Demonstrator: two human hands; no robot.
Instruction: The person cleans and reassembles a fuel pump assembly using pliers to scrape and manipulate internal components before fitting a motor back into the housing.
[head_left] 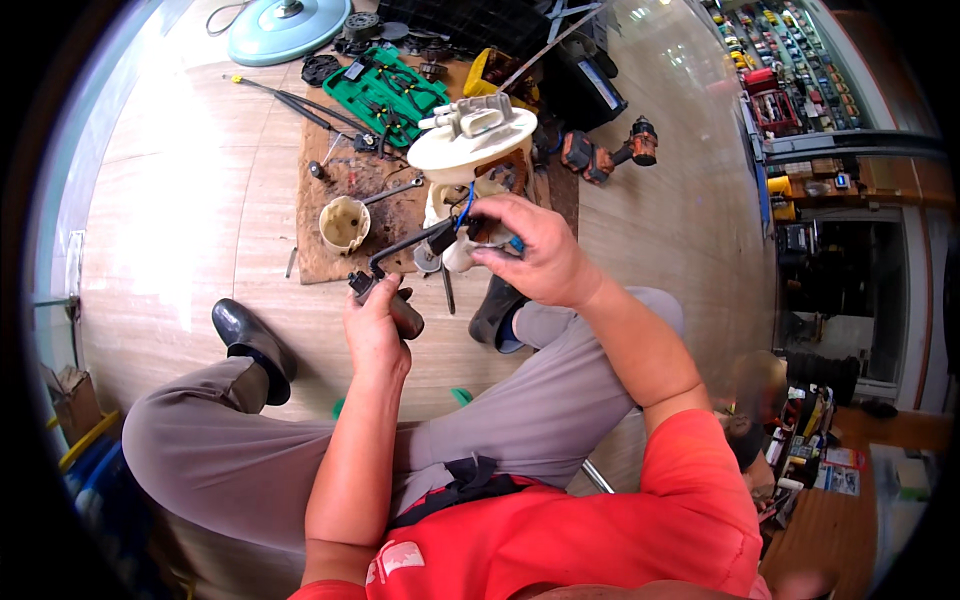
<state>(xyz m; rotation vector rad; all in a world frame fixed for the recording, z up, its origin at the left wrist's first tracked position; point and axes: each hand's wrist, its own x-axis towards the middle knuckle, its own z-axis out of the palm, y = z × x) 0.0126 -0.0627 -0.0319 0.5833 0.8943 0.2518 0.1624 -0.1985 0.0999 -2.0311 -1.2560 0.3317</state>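
A white plastic fuel pump assembly, with a round cream flange (470,145) on top and blue wires (466,205) below, hangs tilted above the board. My right hand (545,250) grips its lower part, thumb and fingers closed around the white housing (460,253). In my left hand (377,318), closed, is a dark cylindrical piece (404,318) with a small black block at its end. A bent black rod (405,243) runs from there up to the assembly's lower part. My right fingers hide where the rod and the wires meet the housing.
Under the work lies a stained brown board (312,235) with a cream plastic cup (344,225). Behind it are a green tool case (385,95) and a yellow container (490,75). Orange-black power tools (587,157) lie to the right; a pale-blue round base (287,28) stands far left.
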